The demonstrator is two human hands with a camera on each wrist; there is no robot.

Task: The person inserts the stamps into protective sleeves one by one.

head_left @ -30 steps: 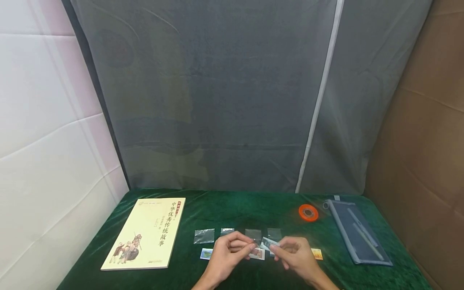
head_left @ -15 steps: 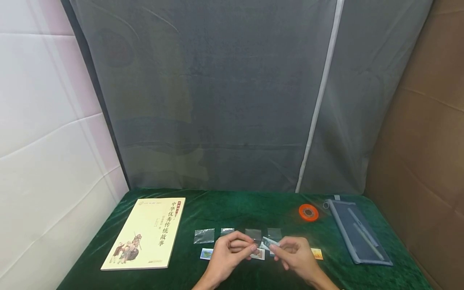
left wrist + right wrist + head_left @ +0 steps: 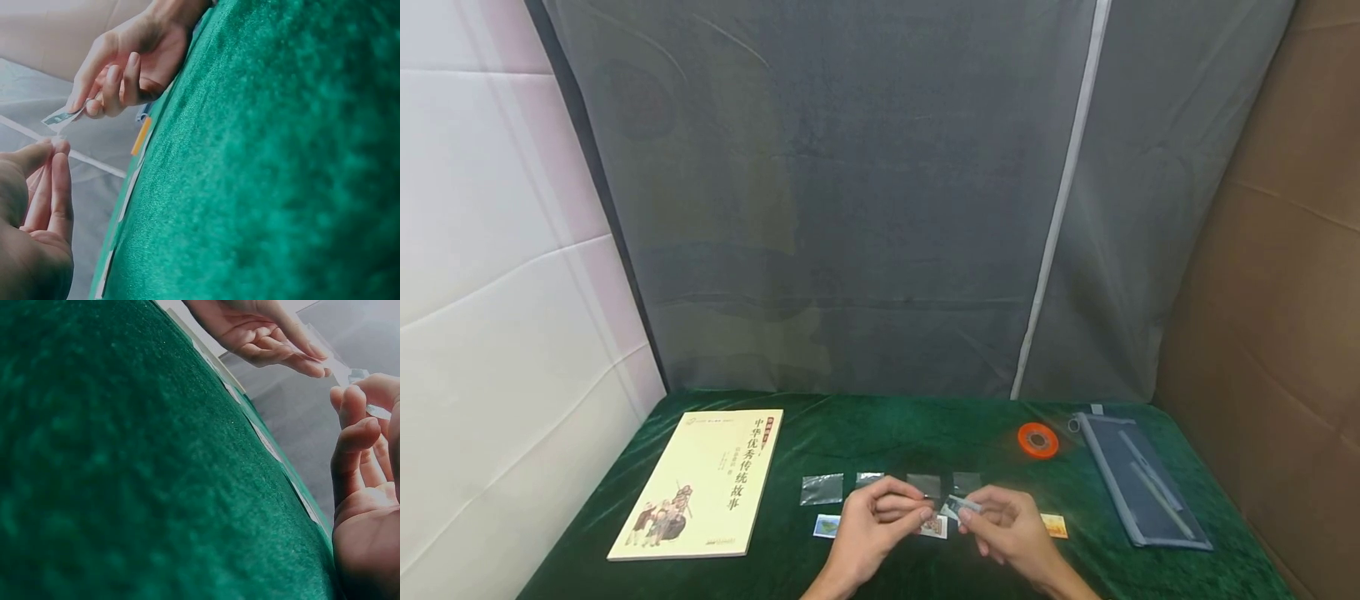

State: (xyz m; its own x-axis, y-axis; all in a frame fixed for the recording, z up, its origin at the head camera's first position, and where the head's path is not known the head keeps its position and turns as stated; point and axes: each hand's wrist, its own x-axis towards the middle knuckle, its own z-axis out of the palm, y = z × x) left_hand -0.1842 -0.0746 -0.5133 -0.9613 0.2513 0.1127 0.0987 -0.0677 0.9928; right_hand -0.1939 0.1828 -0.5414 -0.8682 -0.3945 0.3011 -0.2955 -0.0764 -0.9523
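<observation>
Your right hand (image 3: 1009, 533) pinches the printed slip (image 3: 955, 505) between thumb and forefinger, at 3 o'clock from your left fingertips. Your left hand (image 3: 867, 533) pinches what looks like a clear film (image 3: 338, 367) that reaches towards the slip; I can't tell whether they overlap. I'd keep both pinches light, square the slip's near edge to the film, and nudge along the 9-to-3 o'clock line; pushing at a tilt could crease a corner.

The right wrist view brings out the film, nearly lost from the head. The left wrist view shows your fingertips raised above the green cloth (image 3: 281, 156). Only the head view shows the 4 clear squares (image 3: 822, 489), the nearest at 12 o'clock from the slip, and the orange ring (image 3: 1038, 441) at 2 o'clock.
</observation>
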